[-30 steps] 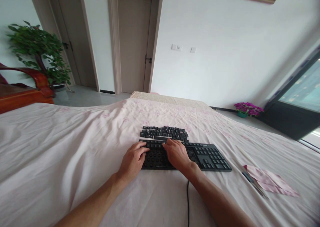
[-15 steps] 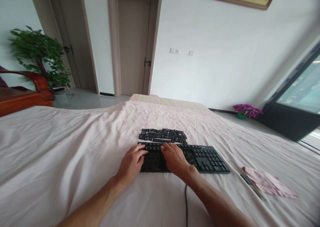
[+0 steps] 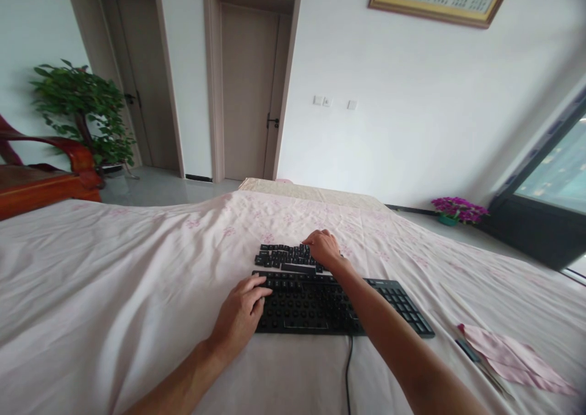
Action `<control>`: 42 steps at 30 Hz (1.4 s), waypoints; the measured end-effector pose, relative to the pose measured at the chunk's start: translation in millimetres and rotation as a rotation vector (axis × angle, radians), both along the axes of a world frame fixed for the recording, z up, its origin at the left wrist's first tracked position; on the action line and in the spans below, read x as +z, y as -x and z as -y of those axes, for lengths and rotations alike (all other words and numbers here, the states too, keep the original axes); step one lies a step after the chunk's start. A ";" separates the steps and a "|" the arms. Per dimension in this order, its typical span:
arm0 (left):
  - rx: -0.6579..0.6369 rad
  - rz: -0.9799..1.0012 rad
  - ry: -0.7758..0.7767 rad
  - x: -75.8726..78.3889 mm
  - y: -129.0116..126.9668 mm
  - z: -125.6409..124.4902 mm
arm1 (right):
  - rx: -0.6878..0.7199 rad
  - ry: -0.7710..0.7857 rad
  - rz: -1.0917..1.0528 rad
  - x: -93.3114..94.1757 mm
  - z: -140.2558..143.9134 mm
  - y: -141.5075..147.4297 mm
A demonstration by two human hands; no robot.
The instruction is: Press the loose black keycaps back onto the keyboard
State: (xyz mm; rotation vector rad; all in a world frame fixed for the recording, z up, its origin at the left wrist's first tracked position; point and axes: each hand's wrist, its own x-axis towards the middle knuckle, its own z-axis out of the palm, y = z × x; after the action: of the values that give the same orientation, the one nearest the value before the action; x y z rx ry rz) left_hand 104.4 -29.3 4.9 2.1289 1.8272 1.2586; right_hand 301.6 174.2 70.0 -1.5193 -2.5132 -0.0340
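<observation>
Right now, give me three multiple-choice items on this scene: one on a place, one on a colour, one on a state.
1. Where is the right hand?
A. on the loose keycaps
B. on the pink cloth
C. on the door

2. What colour is the keyboard?
A. white
B. black
C. red

3. How does the left hand lie?
A. raised in the air
B. gripping the cable
C. resting on the keyboard's left end

Answers: 1 A, its fingers lie on the pile beyond the keyboard; 2 B, case and keys are black; 3 C, fingers rest on it.
</observation>
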 end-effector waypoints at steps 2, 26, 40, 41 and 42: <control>0.003 -0.009 0.007 -0.3 0.2 -0.4 | 0.002 0.006 0.012 -3.0 -7.1 4.9; -0.001 0.004 0.043 -2.4 1.6 -0.9 | -0.048 0.066 0.190 -10.8 -48.6 37.7; -0.006 0.002 0.032 -0.2 1.3 -0.2 | -0.033 0.052 0.003 2.9 -31.4 29.2; -0.005 0.003 0.030 -0.5 1.2 -0.2 | -0.024 0.048 -0.020 5.4 -25.3 24.8; -0.005 0.005 0.027 -0.8 1.1 -0.3 | -0.013 0.052 -0.051 7.1 -18.1 19.8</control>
State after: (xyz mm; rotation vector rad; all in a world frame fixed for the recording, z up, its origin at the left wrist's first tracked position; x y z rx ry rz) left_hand 103.3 -28.9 4.1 2.1141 1.8246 1.2298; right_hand 281.8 192.3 77.1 -1.5362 -2.4828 0.0679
